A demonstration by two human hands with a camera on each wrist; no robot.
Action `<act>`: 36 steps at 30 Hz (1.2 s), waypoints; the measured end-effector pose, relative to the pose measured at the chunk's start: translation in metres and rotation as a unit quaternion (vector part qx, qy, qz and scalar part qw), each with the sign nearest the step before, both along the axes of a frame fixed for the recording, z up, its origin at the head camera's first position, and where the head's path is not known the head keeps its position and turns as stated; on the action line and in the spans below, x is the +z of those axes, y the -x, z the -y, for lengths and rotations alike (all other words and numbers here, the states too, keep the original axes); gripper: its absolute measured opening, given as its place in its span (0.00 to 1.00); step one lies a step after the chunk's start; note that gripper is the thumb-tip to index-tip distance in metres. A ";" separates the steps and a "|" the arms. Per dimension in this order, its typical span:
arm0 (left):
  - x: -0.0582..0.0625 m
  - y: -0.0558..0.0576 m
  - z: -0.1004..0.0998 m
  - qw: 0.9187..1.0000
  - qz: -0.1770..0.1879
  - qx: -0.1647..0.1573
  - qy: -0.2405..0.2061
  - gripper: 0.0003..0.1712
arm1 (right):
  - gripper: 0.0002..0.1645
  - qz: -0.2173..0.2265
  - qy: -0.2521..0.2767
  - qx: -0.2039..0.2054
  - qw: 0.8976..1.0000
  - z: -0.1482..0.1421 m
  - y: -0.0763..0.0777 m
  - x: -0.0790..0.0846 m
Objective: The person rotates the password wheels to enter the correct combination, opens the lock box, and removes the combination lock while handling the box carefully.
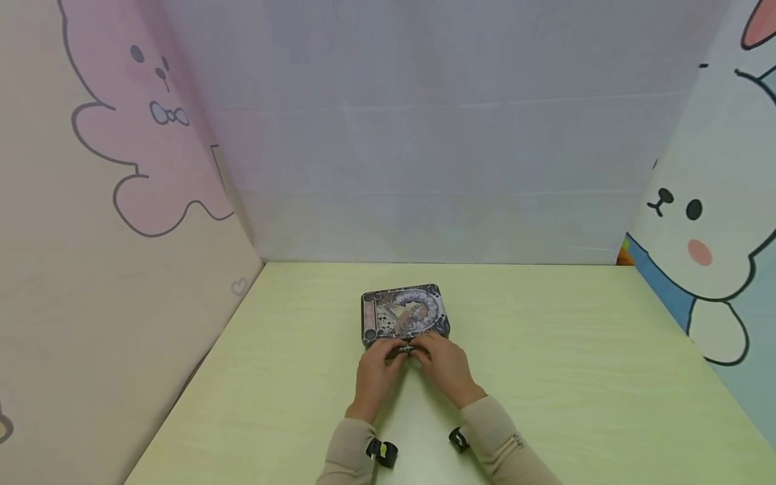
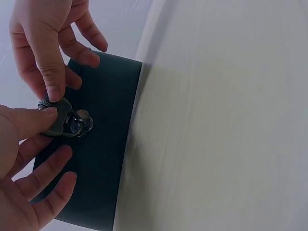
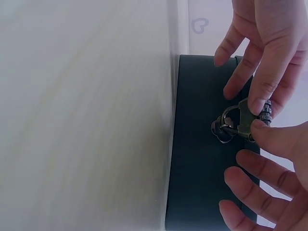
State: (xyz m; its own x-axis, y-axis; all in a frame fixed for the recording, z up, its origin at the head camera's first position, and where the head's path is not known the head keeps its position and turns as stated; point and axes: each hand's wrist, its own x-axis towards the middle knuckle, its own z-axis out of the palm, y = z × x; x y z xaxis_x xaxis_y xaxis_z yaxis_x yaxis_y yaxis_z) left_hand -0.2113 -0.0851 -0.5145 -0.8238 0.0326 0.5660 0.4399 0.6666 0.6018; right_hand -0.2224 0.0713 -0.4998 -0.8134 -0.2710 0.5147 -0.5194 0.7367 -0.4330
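Observation:
A dark box point(image 1: 403, 313) with a patterned lid lies on the table, its plain dark front point(image 2: 103, 144) turned toward me. At the middle of that front, a metal combination padlock point(image 3: 246, 120) hangs by its shackle from the round clasp point(image 3: 222, 130). Its number dials point(image 3: 264, 113) show at the end away from the shackle. My left hand point(image 1: 377, 377) pinches the padlock from the left, thumb on its body. From the other side my right hand point(image 1: 445, 364) pinches it too, fingertips by the dials. Both hands' remaining fingers spread near the box front.
The pale yellow-green table point(image 1: 545, 350) extends on both sides of the box. A white curtain point(image 1: 424, 168) stands behind it, with cartoon-printed panels point(image 1: 697, 283) at the sides. Black wrist straps point(image 1: 383, 453) sit at both cuffs.

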 end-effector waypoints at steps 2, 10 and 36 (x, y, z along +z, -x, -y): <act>0.000 0.000 0.000 1.000 0.002 -0.005 -0.002 0.10 | 0.06 0.002 -0.001 0.001 1.000 0.000 0.000 0.000; 0.001 0.001 0.002 1.000 -0.006 -0.024 -0.006 0.10 | 0.06 -0.002 0.000 0.000 1.000 0.001 -0.001 0.001; -0.001 0.003 0.005 0.997 -0.043 -0.036 0.059 0.11 | 0.06 -0.027 0.004 0.012 1.000 0.000 0.000 -0.003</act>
